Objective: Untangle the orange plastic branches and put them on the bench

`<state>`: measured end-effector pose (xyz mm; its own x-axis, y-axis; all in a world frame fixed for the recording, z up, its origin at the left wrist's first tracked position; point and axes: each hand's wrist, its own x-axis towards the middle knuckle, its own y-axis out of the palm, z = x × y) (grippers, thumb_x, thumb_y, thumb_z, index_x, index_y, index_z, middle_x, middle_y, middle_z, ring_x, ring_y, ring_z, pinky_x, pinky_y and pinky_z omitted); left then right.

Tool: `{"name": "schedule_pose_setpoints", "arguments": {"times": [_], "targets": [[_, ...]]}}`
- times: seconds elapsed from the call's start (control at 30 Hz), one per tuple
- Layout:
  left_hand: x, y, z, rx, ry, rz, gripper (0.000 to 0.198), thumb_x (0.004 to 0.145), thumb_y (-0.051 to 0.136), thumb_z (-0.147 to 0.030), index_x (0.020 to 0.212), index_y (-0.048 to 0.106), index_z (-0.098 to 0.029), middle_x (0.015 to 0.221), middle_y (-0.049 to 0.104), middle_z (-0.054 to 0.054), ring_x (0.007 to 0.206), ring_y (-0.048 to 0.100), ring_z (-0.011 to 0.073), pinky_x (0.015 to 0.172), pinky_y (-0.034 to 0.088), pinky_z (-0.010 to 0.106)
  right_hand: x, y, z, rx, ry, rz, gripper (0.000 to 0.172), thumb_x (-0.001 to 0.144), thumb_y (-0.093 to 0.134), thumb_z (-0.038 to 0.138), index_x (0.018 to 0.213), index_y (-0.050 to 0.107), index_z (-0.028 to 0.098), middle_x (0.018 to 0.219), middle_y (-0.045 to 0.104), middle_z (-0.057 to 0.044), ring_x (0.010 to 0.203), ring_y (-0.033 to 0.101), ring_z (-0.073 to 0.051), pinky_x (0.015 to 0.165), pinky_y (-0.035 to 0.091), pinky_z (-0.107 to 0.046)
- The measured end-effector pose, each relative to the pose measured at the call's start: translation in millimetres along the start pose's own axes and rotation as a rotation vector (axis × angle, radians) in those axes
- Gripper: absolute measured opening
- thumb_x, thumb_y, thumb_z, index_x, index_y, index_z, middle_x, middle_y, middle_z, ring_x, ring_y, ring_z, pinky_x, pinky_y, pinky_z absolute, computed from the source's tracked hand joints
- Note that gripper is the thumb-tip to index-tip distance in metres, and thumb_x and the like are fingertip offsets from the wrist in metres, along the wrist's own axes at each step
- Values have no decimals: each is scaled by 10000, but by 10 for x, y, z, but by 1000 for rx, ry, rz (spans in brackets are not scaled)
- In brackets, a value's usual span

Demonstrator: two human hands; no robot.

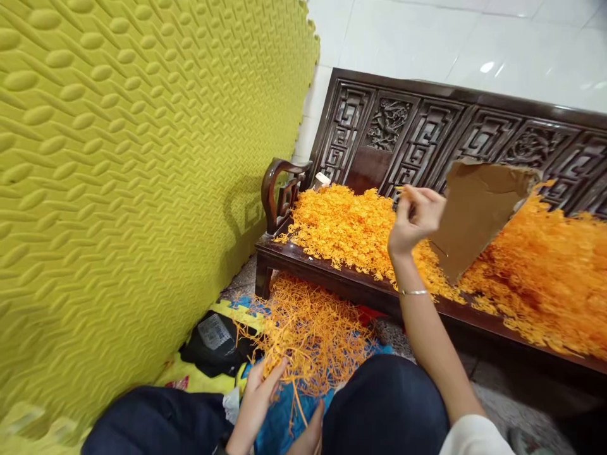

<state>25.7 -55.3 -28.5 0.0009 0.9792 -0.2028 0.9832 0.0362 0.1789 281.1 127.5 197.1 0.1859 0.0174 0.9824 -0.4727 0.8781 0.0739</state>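
Observation:
My left hand (258, 395) is low in front of me, fingers closed around thin branching orange plastic strands (272, 363). Below the bench, a tangled heap of similar orange strands (317, 328) spreads over a blue sheet. My right hand (417, 218) is raised above the bench, thumb and fingers pinched on a small orange piece (399, 188). Beneath and to the left of it lies a pile of small spidery orange plastic pieces (348, 224). A brown cardboard sheet (478, 208) stands tilted just right of this hand.
A dark carved wooden bench (313, 256) runs across to the right. A bigger orange pile (559, 272) sits beyond the cardboard. Yellow foam matting (156, 189) rises on the left. A black bag-like item (218, 341) lies on the floor by my left knee.

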Motion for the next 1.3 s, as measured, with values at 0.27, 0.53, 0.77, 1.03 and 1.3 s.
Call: {"name": "schedule_pose_setpoints", "arguments": {"times": [0.27, 0.53, 0.77, 1.03, 1.3], "targets": [[54, -138, -216, 91, 143, -33, 470, 691, 582, -566, 496, 351, -206, 414, 311, -78, 421, 292, 80, 462, 266, 228, -919, 221, -69, -398, -146, 1246, 480, 809, 510, 116, 1287, 473, 107, 1267, 480, -227, 1049, 542, -318, 861, 430, -429], [102, -146, -357, 195, 255, 6, 366, 760, 555, -447, 538, 444, -179, 455, 343, -70, 448, 308, 89, 458, 277, 219, -1252, -56, 690, -4, -189, 1301, 246, 925, 395, 232, 1004, 623, 184, 972, 656, -70, 844, 609, -167, 779, 446, -274], [67, -148, -420, 511, 409, 190, 215, 816, 522, -307, 789, 677, -160, 733, 673, 16, 669, 553, 163, 660, 418, 238, -1016, -304, 1191, 676, 312, 1552, 311, 888, 486, 385, 1026, 638, 151, 925, 681, -62, 779, 615, -142, 703, 471, -269], [2, -154, -493, 760, 444, 241, 228, 815, 478, -221, 894, 690, -190, 781, 701, 50, 698, 619, 185, 664, 443, 234, -897, -364, 1198, 776, 305, 1754, 251, 717, 704, 348, 832, 687, 125, 714, 650, -21, 648, 568, -112, 628, 449, -235], [36, -169, -395, 597, 402, 181, 263, 839, 478, -326, 841, 681, -158, 659, 647, 13, 596, 548, 151, 611, 414, 228, -879, -352, 1186, 810, 577, 1572, 183, 732, 679, 334, 737, 648, 153, 715, 630, -9, 653, 546, -113, 638, 426, -251]]}}
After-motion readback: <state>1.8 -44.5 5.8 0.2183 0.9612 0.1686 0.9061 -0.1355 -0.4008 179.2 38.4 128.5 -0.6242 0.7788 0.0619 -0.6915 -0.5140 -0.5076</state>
